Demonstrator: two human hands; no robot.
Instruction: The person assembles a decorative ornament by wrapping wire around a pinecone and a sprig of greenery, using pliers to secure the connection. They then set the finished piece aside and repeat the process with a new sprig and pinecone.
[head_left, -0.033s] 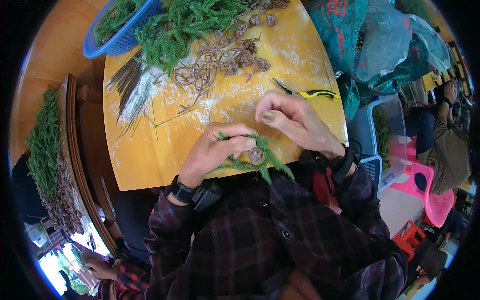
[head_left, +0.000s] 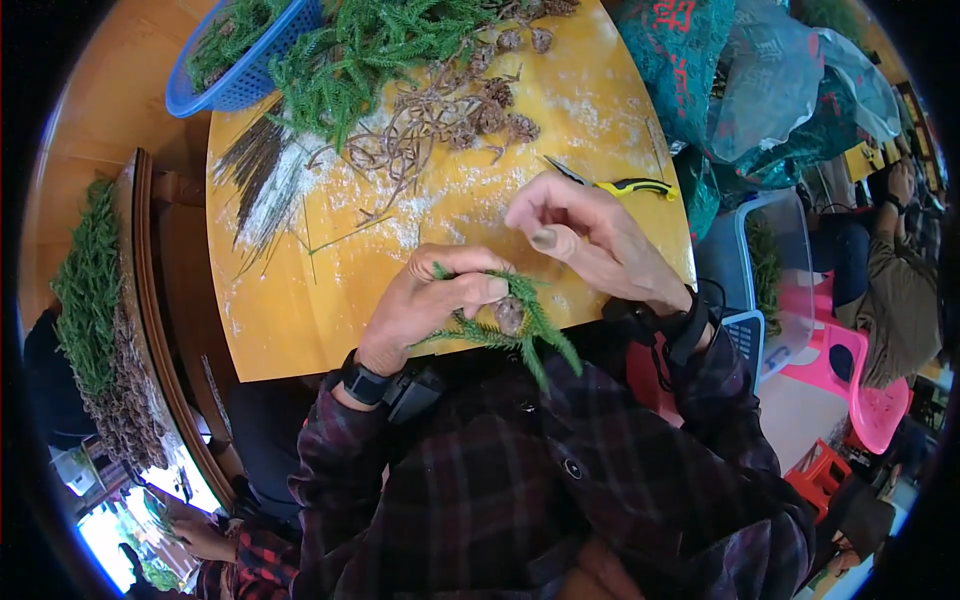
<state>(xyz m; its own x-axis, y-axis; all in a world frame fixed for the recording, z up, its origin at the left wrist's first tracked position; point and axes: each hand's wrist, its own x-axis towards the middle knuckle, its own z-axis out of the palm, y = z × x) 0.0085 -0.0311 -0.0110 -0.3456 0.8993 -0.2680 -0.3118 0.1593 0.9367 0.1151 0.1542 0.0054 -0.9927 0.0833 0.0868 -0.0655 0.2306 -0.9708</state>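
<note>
Left hand (head_left: 435, 300) pinches the green sprig (head_left: 548, 332), brown cone (head_left: 509, 317) just beside that grip; right hand (head_left: 585, 238), half-curled nearby, hides whether it holds anything. Should the pinch slacken, the cone could drop!

Plastic bags (head_left: 690, 110) sit beside the bench (head_left: 290, 320), near a clear bin (head_left: 741, 245); further right stand a pink chair (head_left: 882, 412) and red stool (head_left: 818, 478).
</note>
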